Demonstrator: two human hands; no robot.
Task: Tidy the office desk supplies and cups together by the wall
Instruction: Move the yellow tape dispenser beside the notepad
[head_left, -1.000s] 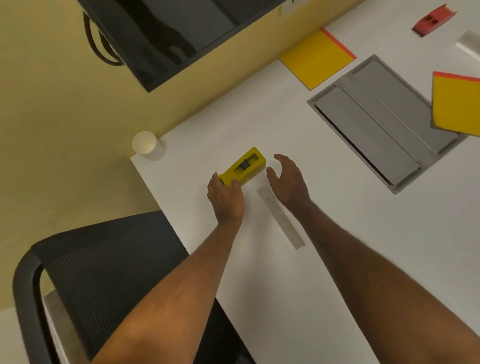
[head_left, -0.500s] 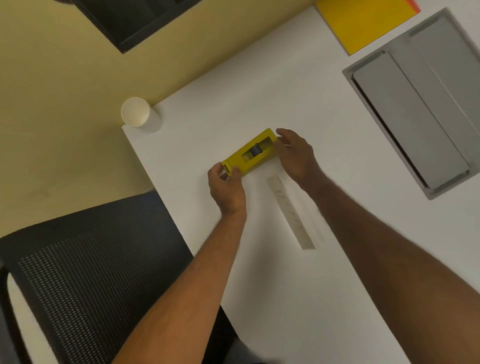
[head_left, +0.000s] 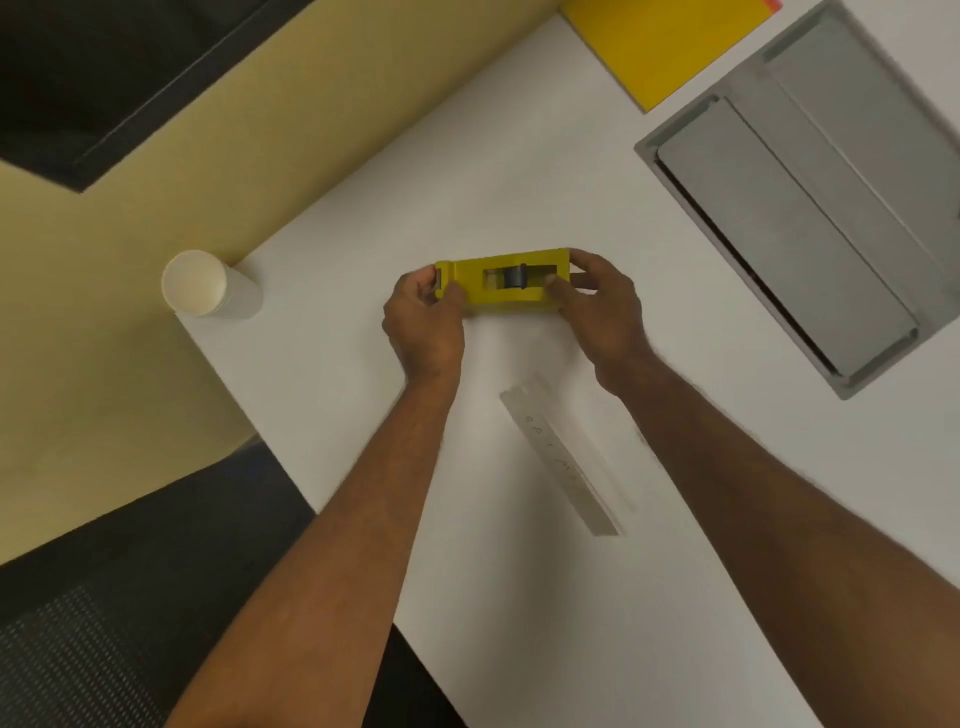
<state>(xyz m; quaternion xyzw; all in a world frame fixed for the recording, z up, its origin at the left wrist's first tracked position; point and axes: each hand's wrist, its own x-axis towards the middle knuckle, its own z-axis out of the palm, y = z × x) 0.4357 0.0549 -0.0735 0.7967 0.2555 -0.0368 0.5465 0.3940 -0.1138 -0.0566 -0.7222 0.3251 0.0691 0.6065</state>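
A white desk carries a paper cup, ruler, yellow folder and grey panel.

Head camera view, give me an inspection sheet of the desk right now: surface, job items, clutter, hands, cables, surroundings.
Surface: white desk, with a grey hatch panel set into it at the right.
Job's things: yellow tape dispenser held at both ends; paper cup upright at the desk corner by the wall; clear ruler flat on the desk, nearer the person than the dispenser.
Clutter: yellow folder at the far edge, partly out of frame.
Grippers: left hand grips the dispenser's left end; right hand grips its right end.
Cables: nothing seen.
Surroundings: yellow wall; dark screen mounted on it; black mesh chair below the desk edge.
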